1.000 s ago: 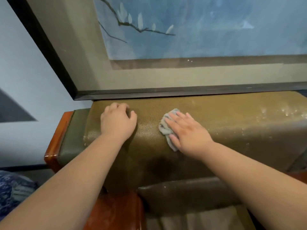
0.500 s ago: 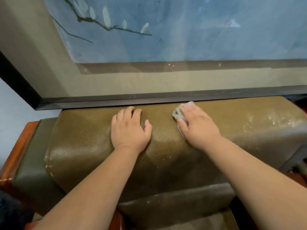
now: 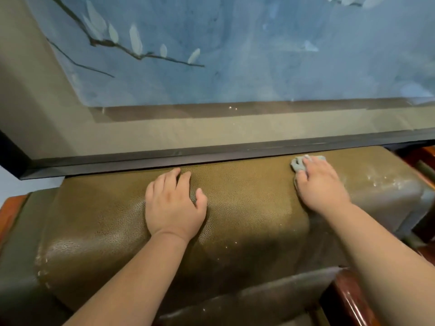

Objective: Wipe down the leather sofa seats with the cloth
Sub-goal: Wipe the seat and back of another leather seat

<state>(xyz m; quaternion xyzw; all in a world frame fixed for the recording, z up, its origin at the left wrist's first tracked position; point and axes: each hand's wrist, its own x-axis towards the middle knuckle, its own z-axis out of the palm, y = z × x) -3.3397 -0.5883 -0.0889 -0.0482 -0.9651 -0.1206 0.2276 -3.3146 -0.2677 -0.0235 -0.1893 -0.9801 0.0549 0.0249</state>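
Observation:
An olive-brown leather sofa back fills the middle of the head view, its top running left to right. My left hand rests flat on that top near the middle, fingers spread and relaxed. My right hand presses a small grey cloth onto the leather near the right end, fingers laid straight over it. Most of the cloth is hidden under the hand. White specks and streaks show on the leather just right of the cloth.
A large framed painting with a dark frame edge stands right behind the sofa top. Reddish wooden armrests show at the left edge and at the lower right. A seat cushion lies below.
My right hand has slid the cloth rightward along the sofa top, towards its right end. My left hand has also shifted right along the top, still flat on the leather.

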